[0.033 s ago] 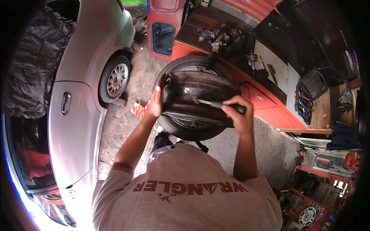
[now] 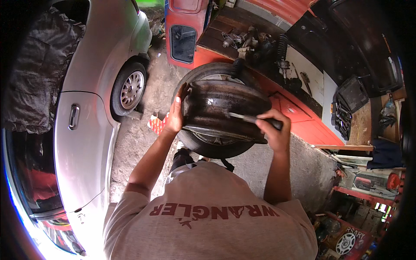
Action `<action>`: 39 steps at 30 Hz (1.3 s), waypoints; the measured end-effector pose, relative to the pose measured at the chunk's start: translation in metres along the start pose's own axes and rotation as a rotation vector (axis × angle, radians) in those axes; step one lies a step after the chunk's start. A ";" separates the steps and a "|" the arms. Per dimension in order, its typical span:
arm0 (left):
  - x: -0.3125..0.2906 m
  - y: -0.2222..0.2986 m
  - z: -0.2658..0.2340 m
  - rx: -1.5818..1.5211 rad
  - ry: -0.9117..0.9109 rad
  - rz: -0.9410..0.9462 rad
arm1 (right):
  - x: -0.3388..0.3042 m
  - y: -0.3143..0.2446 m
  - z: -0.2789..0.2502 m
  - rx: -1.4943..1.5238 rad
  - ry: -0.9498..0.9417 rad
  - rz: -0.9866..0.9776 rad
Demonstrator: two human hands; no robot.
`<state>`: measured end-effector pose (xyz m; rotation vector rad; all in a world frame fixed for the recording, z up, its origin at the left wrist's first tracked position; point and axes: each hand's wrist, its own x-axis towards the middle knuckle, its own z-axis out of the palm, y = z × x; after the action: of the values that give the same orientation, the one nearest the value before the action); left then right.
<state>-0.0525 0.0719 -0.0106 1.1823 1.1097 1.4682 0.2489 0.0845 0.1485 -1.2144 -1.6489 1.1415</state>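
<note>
A dark, grimy wheel rim, bare of any tyre, rests on its side across a tyre beneath it. My left hand holds the rim by its left edge, thumb toward me; the other fingers are partly in shadow. In my right hand is a dark-handled tool with a metal shaft, its fingers wrapped round the handle. The shaft points left, and its tip meets the rim's curved barrel. Whether the tip is a blade or bristles is too small to tell.
A silver car stands at the left, its front wheel facing me. Ahead and right runs a red workbench with greasy parts, a coil shock absorber, a wire brush and an open tool case. A red-and-white box lies by the tyre.
My right hand and the tool have shifted a little to the right along the rim. The left hand and the rim stay where they were.
</note>
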 end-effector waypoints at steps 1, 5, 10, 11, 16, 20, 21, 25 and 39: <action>-0.001 0.001 0.001 0.006 0.005 -0.002 | -0.003 -0.002 -0.007 0.014 0.049 0.028; 0.011 0.003 0.004 -0.016 -0.001 0.031 | 0.014 0.016 0.011 0.125 0.031 0.017; 0.011 0.005 0.002 0.028 0.024 0.045 | 0.022 0.022 0.036 0.162 -0.052 0.019; 0.013 0.004 0.001 0.028 0.023 0.050 | 0.018 0.019 0.024 0.139 -0.013 0.016; 0.012 0.004 0.003 0.009 0.007 0.044 | 0.016 0.018 0.001 0.204 0.082 0.028; 0.012 0.009 0.007 0.046 0.017 0.022 | 0.017 0.026 0.028 0.209 0.000 0.048; 0.011 0.008 0.005 0.016 0.017 0.025 | 0.016 0.025 0.024 0.211 0.016 0.034; 0.010 0.003 0.002 -0.023 0.031 0.057 | 0.008 0.021 -0.016 0.197 0.131 0.048; 0.014 -0.012 -0.016 -0.130 0.006 -0.008 | -0.007 0.038 -0.014 -0.590 -0.105 0.021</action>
<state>-0.0682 0.0866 -0.0223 1.0826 1.0067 1.5155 0.2739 0.0862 0.1163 -1.5489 -2.1452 0.7551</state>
